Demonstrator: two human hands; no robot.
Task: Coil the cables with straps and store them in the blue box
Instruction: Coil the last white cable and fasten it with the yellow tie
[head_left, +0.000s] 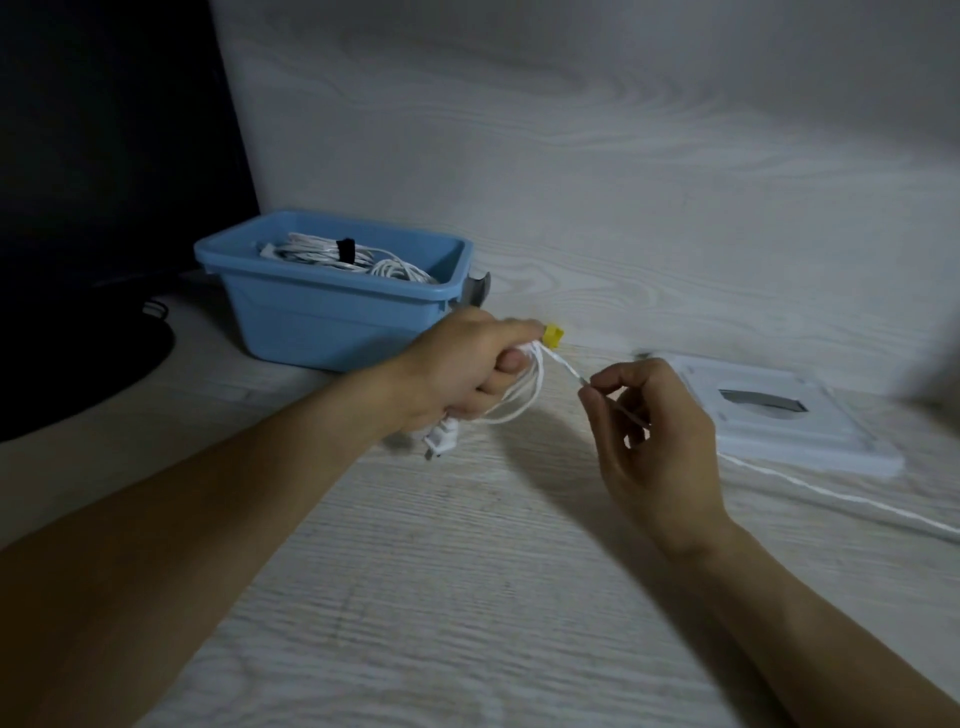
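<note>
Head view, at the pale wood-grain table (441, 571). Your left hand (467, 364) is curled around a small coil of white cable (519, 400), with the white plug (441, 439) hanging below the fist. A yellow strap (551, 335) shows just beyond the left index finger, at the top of the coil. From the coil, one strand of the same cable runs to your right hand (654, 441), where thumb and forefinger pinch it; the other fingers are loosely curled. Past the right hand, the cable trails over the table toward the right edge of the frame.

The blue box (322, 322) stands behind your left hand, close to the wall (623, 156). It holds other coiled white cables (353, 260), one of them bound by a black strap (345, 250). A grey object (478, 291) sits against the right side of the box; what it is cannot be told. A flat white tray (810, 447) with a cut-out lies on the table beyond your right hand. A dark monitor (104, 156) stands at the left, behind the box.
</note>
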